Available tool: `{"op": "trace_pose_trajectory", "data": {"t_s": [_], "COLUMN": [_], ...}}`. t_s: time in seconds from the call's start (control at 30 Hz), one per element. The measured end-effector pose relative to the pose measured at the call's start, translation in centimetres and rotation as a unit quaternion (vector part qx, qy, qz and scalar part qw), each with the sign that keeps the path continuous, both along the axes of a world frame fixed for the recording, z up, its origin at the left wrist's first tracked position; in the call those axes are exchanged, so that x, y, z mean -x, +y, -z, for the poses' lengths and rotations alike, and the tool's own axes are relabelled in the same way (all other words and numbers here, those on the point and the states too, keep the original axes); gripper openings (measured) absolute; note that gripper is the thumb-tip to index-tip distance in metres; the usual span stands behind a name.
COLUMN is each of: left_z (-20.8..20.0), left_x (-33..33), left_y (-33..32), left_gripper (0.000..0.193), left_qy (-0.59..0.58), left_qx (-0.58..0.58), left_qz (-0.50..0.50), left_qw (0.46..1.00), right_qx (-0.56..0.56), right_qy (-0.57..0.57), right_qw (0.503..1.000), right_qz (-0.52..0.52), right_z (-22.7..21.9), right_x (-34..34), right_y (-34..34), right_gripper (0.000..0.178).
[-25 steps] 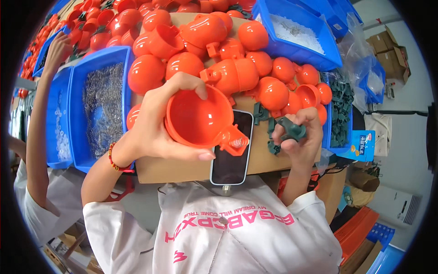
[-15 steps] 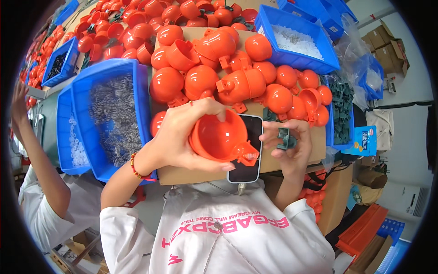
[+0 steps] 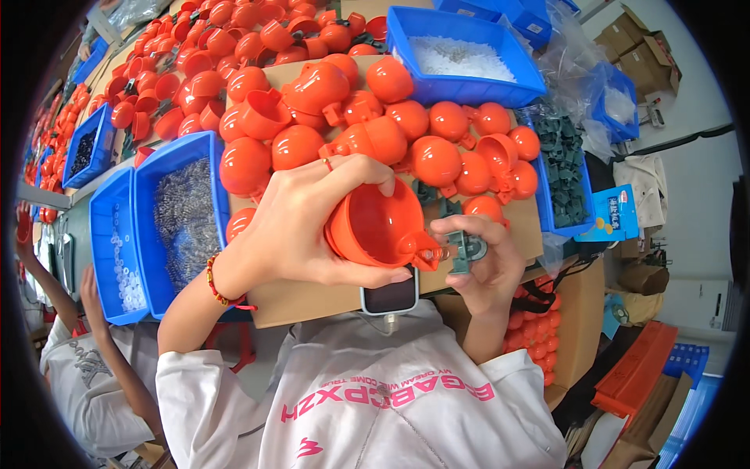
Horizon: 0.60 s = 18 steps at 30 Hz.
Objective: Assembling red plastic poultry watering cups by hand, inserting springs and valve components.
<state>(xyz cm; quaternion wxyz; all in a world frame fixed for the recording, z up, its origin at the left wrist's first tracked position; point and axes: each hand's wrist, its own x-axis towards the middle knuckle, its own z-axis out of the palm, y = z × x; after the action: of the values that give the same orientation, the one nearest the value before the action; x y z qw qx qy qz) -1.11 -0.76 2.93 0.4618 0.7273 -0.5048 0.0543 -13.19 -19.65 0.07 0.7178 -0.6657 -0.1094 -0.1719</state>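
Note:
My left hand (image 3: 305, 211) is wrapped round an orange plastic cup (image 3: 379, 223), its open mouth tilted up and its short side spout pointing right. A small coil spring (image 3: 442, 254) shows at the spout's end. Between the thumb and fingers of my right hand (image 3: 496, 270) is a dark green plastic clip (image 3: 462, 252), level with the spring and close against its outer end. Whether the clip touches the spring I cannot tell. Below the cup lies a phone (image 3: 392, 298) with a cable, partly covered by my left hand.
Orange cups and balls (image 3: 297, 147) are heaped beyond my hands. Blue bins hold springs (image 3: 184, 223), white rings (image 3: 129, 289), white pieces (image 3: 461, 61) and green clips (image 3: 564, 168). At the left, another person's arm (image 3: 117, 359) reaches in. A carton of orange parts (image 3: 531, 344) stands below right.
My right hand has brought the green clip left and turned it toward the cup's spout; both are now close together. The view has shifted, and the co-worker's arms have moved down.

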Motion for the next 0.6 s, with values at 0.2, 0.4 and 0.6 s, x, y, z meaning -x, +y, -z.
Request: {"op": "trace_pose_trajectory", "data": {"t_s": [0.2,0.4,0.6], "left_z": [-1.0,-1.4,-0.4], "left_x": [0.7,1.1,1.1], "left_y": [-2.9,-4.8,-4.7], "left_gripper": [0.058,0.052,0.053], "left_qy": [-0.015,-0.067,-0.084], "left_qx": [-0.041,-0.022,0.031], "left_qz": [-0.008,-0.026,-0.05], "left_qw": [0.999,0.997,0.995], "right_qx": [0.064,0.147,0.16], "right_qy": [-0.02,-0.034,-0.01], "right_qw": [0.997,0.983,0.977], "right_qz": [0.041,0.103,0.141], "right_z": [-0.9,-0.9,-0.7], "right_x": [0.9,1.0,0.7], "right_y": [-2.8,-3.9,-3.3], "right_gripper": [0.05,0.046,0.043]}}
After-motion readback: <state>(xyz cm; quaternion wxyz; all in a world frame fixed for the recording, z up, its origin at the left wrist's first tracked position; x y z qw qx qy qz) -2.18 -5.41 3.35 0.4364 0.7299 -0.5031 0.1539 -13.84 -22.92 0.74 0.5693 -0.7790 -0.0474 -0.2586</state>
